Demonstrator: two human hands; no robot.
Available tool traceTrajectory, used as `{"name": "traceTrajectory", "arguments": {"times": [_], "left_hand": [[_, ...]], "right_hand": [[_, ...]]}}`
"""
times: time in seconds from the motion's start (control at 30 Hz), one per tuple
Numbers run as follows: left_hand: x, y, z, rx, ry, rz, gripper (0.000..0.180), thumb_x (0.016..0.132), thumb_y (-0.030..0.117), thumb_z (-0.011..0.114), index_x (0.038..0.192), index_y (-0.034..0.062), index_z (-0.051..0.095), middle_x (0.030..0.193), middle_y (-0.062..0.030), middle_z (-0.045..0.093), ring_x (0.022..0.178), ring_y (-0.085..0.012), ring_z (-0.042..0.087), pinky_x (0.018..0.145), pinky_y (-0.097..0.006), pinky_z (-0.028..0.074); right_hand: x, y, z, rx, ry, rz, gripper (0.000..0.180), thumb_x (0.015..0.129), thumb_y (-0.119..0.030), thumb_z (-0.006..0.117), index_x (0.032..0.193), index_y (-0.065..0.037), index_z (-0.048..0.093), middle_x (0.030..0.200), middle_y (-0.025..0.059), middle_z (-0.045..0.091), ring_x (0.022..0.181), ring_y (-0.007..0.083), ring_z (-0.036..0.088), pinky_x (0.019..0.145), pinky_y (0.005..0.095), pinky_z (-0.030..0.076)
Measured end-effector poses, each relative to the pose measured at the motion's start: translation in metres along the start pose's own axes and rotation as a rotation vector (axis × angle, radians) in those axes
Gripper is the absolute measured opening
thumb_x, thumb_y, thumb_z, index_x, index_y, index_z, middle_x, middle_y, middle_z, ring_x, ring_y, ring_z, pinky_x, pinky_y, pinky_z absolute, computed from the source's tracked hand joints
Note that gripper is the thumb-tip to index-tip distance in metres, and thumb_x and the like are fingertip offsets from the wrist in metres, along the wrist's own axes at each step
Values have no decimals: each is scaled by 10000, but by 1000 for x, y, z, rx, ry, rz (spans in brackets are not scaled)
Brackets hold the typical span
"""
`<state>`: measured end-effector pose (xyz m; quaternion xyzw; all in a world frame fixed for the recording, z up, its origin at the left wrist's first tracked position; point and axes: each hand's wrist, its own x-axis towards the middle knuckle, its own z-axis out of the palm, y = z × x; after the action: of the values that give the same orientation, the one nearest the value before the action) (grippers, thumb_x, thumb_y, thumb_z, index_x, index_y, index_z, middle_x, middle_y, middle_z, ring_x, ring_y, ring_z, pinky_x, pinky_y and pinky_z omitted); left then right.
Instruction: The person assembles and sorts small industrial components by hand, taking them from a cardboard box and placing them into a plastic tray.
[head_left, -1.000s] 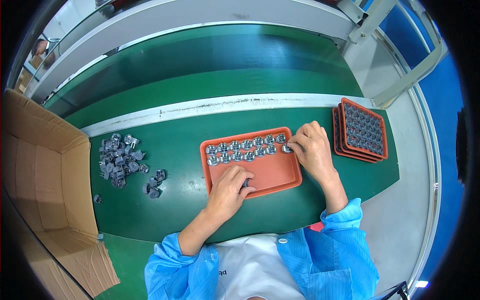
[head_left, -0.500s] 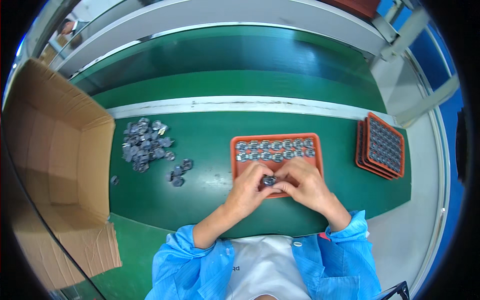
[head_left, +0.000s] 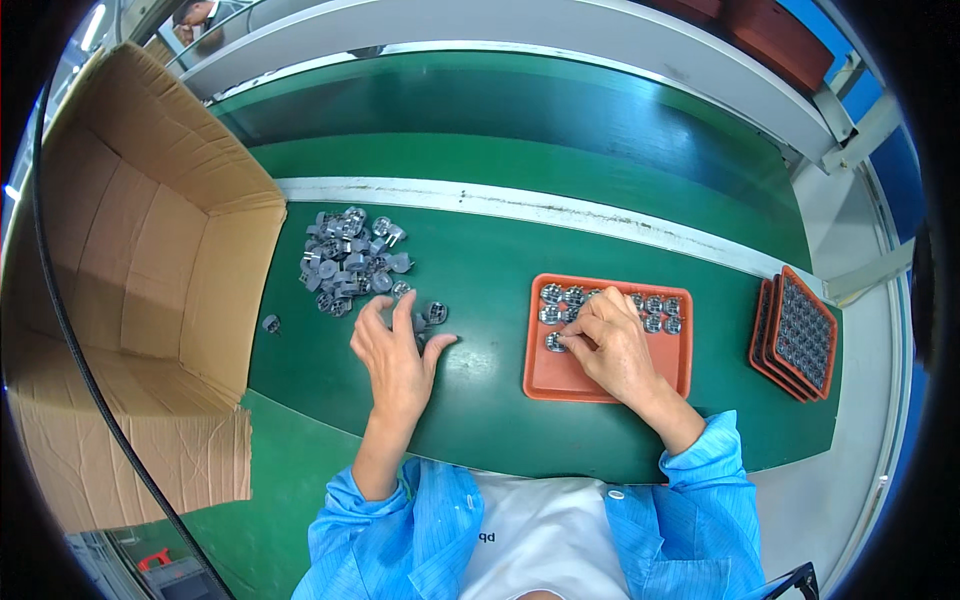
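My right hand (head_left: 615, 345) is over the orange tray (head_left: 610, 394), with thumb and fingertips pinched on a small round grey-and-metal part (head_left: 555, 342). That part sits at the left start of a third row, below two rows of similar parts (head_left: 551, 293); my fingers hide some of these. My left hand (head_left: 393, 350) is on the left with its fingers spread and nothing visibly held. Just beside its fingertips lie a few loose round parts (head_left: 437, 313), partly covered by the hand. Beyond them is a heap of the same grey parts (head_left: 345, 260).
An open cardboard box (head_left: 235, 290) stands along the left side of the green table (head_left: 470, 400). Stacked orange trays (head_left: 800, 335) full of parts stand at the right. A single part (head_left: 271, 323) lies near the box. A white rail (head_left: 500, 200) crosses behind; a person (head_left: 195, 15) appears at the far left.
My hands have parted. The left moved from the tray to the loose parts and opened; the right brought the part to the third row's left end. The whole view has shifted and tilted.
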<state>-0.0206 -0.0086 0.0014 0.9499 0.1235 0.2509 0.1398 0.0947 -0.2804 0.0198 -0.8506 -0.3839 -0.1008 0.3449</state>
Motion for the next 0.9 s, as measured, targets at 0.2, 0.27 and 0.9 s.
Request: {"name": "traceTrajectory", "arguments": {"times": [0.2, 0.27, 0.9], "left_hand": [[12, -16, 18, -127, -97, 69, 545, 815, 303, 885, 1289, 107, 700, 1265, -100, 600, 1132, -311, 601, 938, -467, 464], [10, -15, 25, -141, -110, 75, 503, 820, 292, 881, 1256, 108, 711, 1241, -85, 612, 1126, -302, 605, 938, -464, 463], [-18, 33, -1, -568, -244, 384, 593, 732, 178, 921, 1252, 11, 688, 988, -104, 711, 910, -304, 666, 791, -435, 542]], "right_hand": [[1, 1, 10, -16, 12, 6, 142, 737, -45, 884, 779, -47, 748, 837, 46, 603, 887, 264, 564, 792, 424, 405], [0, -2, 13, -23, 9, 5, 147, 737, -44, 882, 792, -47, 746, 854, 52, 606, 893, 272, 566, 793, 426, 405], [-9, -44, 12, 36, -130, -465, 200, 818, -78, 762, 998, 9, 749, 976, 111, 666, 962, 269, 656, 763, 411, 545]]}}
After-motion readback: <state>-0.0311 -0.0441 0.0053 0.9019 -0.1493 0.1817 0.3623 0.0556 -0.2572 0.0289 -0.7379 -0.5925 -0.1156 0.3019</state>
